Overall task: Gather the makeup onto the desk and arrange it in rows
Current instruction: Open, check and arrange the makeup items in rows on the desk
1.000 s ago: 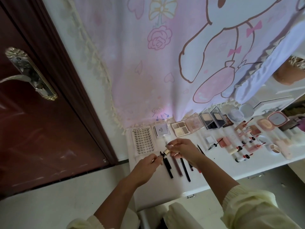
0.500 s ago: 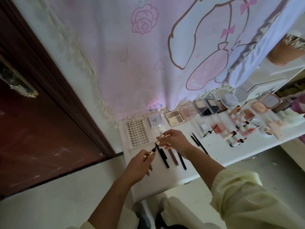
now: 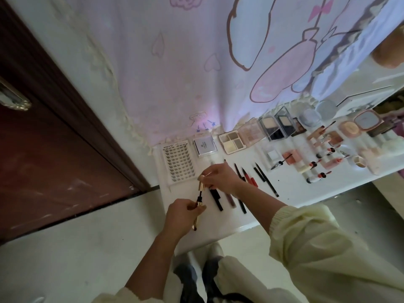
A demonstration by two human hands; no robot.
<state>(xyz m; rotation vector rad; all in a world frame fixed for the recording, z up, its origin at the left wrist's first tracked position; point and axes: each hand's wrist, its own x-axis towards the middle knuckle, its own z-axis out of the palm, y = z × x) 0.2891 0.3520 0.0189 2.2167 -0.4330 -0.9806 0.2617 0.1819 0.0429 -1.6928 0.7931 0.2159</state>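
Mascara tube (image 3: 198,204), gripped in the curled left hand (image 3: 181,212) over the left end of the desk (image 3: 218,226), sits just below its gold cap (image 3: 201,186) (dark wand showing between), pinched by the right hand (image 3: 220,177).

A dark brown wooden door (image 3: 43,171) with a brass handle plate (image 3: 15,101) fills the left. Beside it, a white wall (image 3: 72,62) carries a pink cartoon-printed cloth (image 3: 175,73) edged with cream fringe (image 3: 105,68), hanging down to the white desk's (image 3: 218,224) far edge. The floor (image 3: 76,248) is pale.
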